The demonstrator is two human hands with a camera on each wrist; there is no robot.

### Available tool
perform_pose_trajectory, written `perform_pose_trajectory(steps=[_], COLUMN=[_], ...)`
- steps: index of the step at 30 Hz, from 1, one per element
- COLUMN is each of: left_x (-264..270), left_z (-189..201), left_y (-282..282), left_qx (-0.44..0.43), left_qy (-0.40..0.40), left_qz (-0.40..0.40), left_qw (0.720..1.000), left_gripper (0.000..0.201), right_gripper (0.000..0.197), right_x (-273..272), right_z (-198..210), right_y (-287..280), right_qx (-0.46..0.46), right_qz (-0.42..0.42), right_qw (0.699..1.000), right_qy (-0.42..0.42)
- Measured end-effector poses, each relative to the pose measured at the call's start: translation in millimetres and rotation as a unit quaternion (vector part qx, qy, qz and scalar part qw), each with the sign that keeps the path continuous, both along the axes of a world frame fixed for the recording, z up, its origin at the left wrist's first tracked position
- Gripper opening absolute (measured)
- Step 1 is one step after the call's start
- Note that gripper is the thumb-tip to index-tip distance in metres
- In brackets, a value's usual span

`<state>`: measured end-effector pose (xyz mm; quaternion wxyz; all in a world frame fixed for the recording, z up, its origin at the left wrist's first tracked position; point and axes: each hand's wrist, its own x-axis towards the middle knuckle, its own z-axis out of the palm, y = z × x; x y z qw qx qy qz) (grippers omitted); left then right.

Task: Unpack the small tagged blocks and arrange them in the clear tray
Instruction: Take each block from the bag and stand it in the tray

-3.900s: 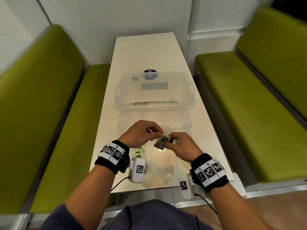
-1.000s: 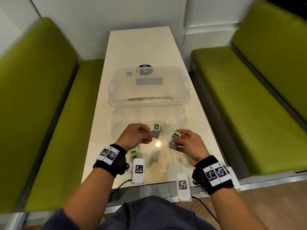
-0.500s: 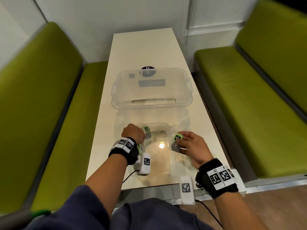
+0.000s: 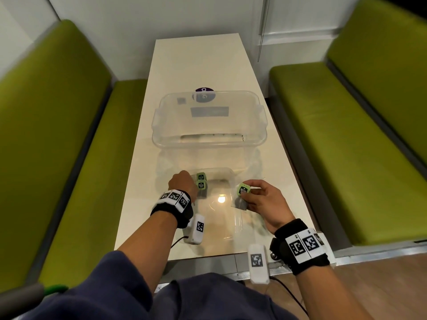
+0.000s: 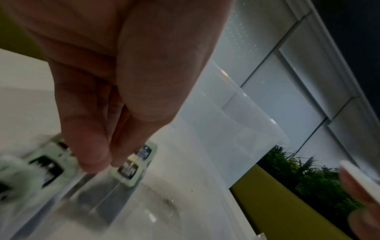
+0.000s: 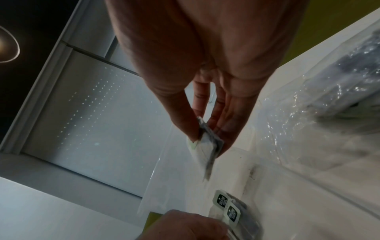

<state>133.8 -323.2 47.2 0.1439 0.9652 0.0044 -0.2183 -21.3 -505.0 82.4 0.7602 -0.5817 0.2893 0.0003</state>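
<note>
Fingers of the left hand pinch a tagged block at the clear tray's nine o'clock wall, just behind another block. Right hand pinches a third block at three o'clock. Seat it flush, tag up, then let go.

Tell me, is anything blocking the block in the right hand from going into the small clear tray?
Nothing visible. The right hand pinches a block beside the tray, whose middle looks open; two blocks sit at its left side.
</note>
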Motion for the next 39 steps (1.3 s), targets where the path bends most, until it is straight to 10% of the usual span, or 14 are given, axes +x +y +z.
perform_pose_trajectory(steps=[5,11,18,27,39], left_x=[0.1,-23.1,-18.1,20.5,15.4], left_z=[27.8,75.8,75.7,51.0,-1.1], left_y=[8.0,4.6,6.0,14.9,4.5], left_qx=[-0.128,-0.355,-0.338,-0.157,-0.017], left_qy=[0.015,0.16,0.143,0.007,0.005], left_qz=[-0.066,-0.149,-0.203,-0.155,-0.154], left_qw=[0.989,0.909,0.908,0.975,0.988], left_gripper=[0.016,0.015,0.013,0.006,0.014], right_gripper=[0.033,0.033,0.035,0.022,0.046], right_x=[0.6,5.6,6.0,-6.4,-7.1], right_z=[5.2,6.9,9.4,-15.5,-35.9], right_y=[5.6,18.0,22.2,-0.3,-3.2], right_qx=[-0.041,-0.076,-0.081,-0.164,-0.308], right_qz=[0.033,0.037,0.057,0.027,0.208], right_qw=[0.999,0.996,0.995,0.986,0.919], right_qy=[-0.002,-0.017,-0.026,0.028,0.135])
